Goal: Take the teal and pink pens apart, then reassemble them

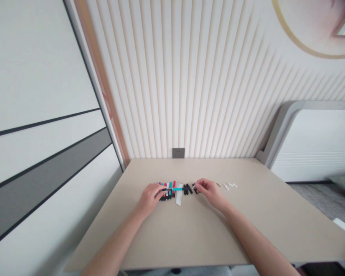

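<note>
Head view: I've L hand (149,197) pinching a blue-black marker (177,189) above the surface (175,237), R hand (211,193) pinching its white tip (193,187), grouped markers (174,191) seemingly assembled, white rods (178,197) & bits (230,185) loose.

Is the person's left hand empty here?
No, the left hand holds one end of a blue-and-black pen, near the white sticks on the table.

Left hand (149,197), right hand (209,190), both forearms (127,234) bare
</note>
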### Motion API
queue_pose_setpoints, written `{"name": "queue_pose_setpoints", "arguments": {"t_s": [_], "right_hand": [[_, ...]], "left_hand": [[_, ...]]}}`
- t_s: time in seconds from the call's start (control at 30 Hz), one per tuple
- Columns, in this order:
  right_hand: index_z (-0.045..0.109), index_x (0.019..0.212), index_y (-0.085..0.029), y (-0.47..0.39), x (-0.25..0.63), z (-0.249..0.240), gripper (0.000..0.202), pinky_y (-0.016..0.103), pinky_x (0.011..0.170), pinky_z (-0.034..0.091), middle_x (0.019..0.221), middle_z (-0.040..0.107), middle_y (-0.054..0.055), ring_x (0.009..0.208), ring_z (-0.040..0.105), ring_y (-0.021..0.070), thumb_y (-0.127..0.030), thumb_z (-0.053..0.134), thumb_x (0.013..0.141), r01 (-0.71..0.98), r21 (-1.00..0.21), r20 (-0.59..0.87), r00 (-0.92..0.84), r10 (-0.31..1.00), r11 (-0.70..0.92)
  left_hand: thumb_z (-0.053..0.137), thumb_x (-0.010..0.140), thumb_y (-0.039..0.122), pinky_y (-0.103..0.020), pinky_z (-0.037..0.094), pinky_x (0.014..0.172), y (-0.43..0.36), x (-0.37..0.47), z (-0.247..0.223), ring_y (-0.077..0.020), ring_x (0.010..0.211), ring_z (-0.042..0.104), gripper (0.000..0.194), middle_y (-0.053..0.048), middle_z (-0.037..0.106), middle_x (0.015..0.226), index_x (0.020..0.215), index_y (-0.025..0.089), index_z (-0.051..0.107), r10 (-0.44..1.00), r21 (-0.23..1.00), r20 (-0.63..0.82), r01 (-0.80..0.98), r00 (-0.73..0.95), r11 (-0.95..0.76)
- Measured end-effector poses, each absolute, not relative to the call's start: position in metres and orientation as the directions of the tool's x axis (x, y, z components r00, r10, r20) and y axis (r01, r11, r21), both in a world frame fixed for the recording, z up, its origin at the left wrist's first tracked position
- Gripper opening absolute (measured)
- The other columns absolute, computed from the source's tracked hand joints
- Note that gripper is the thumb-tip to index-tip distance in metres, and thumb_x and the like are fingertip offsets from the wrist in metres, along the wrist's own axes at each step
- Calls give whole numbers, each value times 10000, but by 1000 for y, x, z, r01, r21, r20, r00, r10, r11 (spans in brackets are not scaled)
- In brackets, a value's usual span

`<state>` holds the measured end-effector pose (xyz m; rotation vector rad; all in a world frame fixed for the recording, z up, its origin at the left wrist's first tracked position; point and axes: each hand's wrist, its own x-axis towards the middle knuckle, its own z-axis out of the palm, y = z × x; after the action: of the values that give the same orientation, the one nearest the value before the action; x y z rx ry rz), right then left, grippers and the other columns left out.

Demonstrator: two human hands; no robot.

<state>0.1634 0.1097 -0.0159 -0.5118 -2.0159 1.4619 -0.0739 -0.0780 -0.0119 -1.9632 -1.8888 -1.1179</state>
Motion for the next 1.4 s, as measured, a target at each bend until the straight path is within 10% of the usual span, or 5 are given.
{"name": "queue_pose_setpoints", "arguments": {"t_s": [1.4], "right_hand": [[631, 848, -157, 104, 156, -16, 394, 274, 621, 429, 670, 615, 7, 635, 553, 138, -548, 641, 802, -129, -970, 236, -704, 670, 206]], "left_hand": [[510, 952, 381, -287, 494, 732, -79, -73, -10, -178, 800, 632, 237, -33, 691, 822, 974, 213, 675, 750, 317, 655, 935, -96, -157]]}}
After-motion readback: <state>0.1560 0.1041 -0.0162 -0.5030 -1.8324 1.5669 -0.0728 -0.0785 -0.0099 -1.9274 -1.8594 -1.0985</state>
